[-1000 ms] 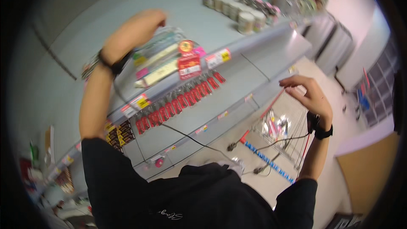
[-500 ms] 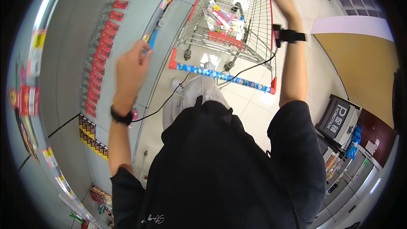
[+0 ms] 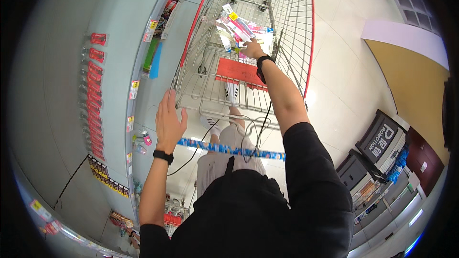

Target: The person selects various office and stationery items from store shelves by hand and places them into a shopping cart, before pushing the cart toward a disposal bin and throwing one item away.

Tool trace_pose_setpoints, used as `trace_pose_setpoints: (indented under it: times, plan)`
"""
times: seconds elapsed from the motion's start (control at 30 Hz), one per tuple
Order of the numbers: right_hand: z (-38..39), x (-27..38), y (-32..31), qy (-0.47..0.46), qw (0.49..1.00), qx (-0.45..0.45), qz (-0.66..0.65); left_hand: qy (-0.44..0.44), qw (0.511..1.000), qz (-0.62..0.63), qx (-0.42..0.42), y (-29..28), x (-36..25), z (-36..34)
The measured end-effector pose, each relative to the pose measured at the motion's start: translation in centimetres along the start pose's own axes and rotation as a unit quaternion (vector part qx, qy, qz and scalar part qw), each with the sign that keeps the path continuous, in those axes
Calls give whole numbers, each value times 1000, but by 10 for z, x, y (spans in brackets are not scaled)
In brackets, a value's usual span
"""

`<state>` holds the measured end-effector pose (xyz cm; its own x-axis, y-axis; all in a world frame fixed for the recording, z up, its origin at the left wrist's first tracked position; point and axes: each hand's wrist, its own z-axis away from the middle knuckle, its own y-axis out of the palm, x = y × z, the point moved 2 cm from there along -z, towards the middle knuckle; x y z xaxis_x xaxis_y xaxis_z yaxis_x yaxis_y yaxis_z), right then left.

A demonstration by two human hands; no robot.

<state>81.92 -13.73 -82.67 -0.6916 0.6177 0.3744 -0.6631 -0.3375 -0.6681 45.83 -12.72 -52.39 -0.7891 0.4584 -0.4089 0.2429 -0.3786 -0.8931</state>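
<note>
My right hand [image 3: 254,50] reaches down into a wire shopping cart [image 3: 291,33]. Its fingers are apart at the near edge of a loose pile of flat packages [image 3: 239,26] in pink, white and yellow, and no held item shows in them. Fingertip contact with the pile is hard to make out. My left hand [image 3: 169,122] is beside the cart's near left corner, fingers stretched out and nothing in them. Just below it runs the cart's blue patterned handlebar [image 3: 229,149]. A red panel [image 3: 236,70] is on the near part of the cart.
Shelving with price tags [image 3: 134,90] runs along the left. Several red-carded packs [image 3: 95,86] hang there above small yellow-and-black boxes [image 3: 107,177]. A black cable [image 3: 265,119] trails past the handlebar. Dark promotion stands [image 3: 380,136] stand on the right.
My right hand has come down from above the cart's right side to the packages inside. My left hand has moved toward the handlebar, its fingers now straightened. The cart appears nearer to my body.
</note>
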Motion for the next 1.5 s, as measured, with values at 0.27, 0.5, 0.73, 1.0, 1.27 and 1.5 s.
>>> trace_pose_setpoints:
  times: [0.27,0.5,0.73,1.0,1.27,1.5]
  plan:
    - [-75,7,17,125,981,124,81,-23,998,60,21,4,6,-14]
    - [-83,-33,32,55,994,-59,76,-18,997,78,17,-3,7,-22]
    - [-47,-19,-53,-59,951,-211,-218,-3,996,91,-22,-9,7,-28]
    - [136,72,-173,-196,799,-147,-549,-10,997,63,-50,-15,-6,14]
    - [359,216,-233,-312,824,-141,-451,68,911,309,-265,-137,-33,66]
    - [516,353,-246,-476,807,-119,-330,163,914,252,-275,-356,-57,186]
